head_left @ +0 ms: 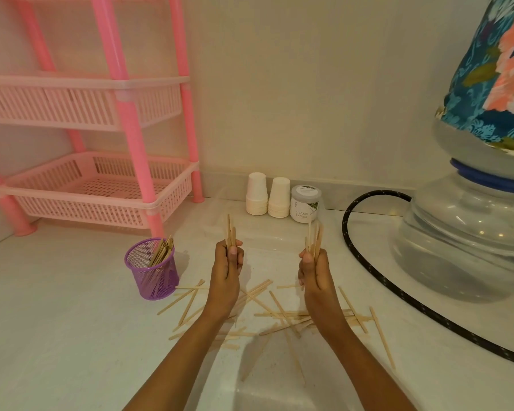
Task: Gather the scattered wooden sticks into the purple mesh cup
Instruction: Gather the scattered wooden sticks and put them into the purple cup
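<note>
**Gathering half done**

The jar (306, 203) label reads "Cardam… Extract", its middle unclear. The left hand (227, 268) and right hand (313, 272) each curl fingers round upright sticks (230, 232). More lie scattered beside the part-filled purple cup (153, 271).

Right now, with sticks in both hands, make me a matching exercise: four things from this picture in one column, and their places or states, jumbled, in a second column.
Column A
1. purple mesh cup
2. left hand
3. white paper cups
4. black hose

Column B
a. stacked upside down at the back
b. gripping a few sticks upright
c. curving along the right side
d. standing on the left, partly filled

Pairs: 1-d, 2-b, 3-a, 4-c
</note>
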Available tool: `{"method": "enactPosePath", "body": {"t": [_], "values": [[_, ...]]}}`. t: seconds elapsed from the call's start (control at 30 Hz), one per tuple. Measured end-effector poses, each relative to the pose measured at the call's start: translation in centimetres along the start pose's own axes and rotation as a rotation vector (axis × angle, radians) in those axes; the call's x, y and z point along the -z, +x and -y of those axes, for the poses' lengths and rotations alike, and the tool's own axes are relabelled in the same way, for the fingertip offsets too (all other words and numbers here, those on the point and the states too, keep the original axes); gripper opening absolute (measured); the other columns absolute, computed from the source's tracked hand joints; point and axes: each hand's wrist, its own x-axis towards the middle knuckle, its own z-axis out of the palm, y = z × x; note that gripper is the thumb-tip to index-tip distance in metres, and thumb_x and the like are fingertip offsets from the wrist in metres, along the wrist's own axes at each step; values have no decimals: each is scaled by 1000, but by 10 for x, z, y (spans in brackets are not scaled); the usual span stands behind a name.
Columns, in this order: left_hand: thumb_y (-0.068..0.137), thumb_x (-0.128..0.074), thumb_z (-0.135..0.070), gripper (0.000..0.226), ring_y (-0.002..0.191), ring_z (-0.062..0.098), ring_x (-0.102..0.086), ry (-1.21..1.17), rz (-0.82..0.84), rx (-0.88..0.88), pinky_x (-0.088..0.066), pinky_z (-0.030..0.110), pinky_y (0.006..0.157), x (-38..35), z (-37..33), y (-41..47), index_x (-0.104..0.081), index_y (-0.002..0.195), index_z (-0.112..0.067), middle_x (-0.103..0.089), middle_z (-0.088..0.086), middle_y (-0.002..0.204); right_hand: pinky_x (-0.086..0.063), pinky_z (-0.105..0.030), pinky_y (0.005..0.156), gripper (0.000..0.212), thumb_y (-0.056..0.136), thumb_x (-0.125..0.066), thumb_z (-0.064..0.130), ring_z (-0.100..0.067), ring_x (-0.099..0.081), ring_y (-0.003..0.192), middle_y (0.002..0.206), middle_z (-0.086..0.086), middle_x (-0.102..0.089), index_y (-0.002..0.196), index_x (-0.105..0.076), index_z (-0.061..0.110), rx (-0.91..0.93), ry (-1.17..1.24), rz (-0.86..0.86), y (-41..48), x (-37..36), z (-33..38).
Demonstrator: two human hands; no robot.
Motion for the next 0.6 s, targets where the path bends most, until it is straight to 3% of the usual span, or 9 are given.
{"method": "enactPosePath", "body": {"t": [0.23,0.4,0.53,0.6], "values": [[100,-28,-26,24,64,3,-41,30,4,86,-39,11,63,-5,17,-31,-51,99,-24,-42,-2,73,-41,-16,60,30,92,-29,43,0,-45,60,68,7,-43,93,-45,17,-38,-138,114,-38,-10,-36],[102,-26,-18,26,61,3,-37,76,-1,90,-37,11,61,-7,17,-35,-51,97,-24,-39,-1,70,-43,-11,74,23,94,-29,40,3,-56,83,90,7,-57,97,-44,24,-113,-160,154,-42,-8,-44],[101,-25,-16,25,60,7,-38,54,-37,29,-36,17,57,-9,8,-29,-48,93,-21,-40,-1,69,-40,-13,60,20,92,-29,43,-2,-46,63,74,0,-49,93,-44,30,-50,-131,89,-38,-9,-36],[100,-25,-15,24,59,10,-40,43,-44,-20,-38,21,56,-9,4,-26,-46,93,-22,-42,-1,68,-39,-14,60,19,93,-30,41,-5,-44,62,71,-1,-46,91,-44,28,-10,-90,71,-36,-9,-33]]}}
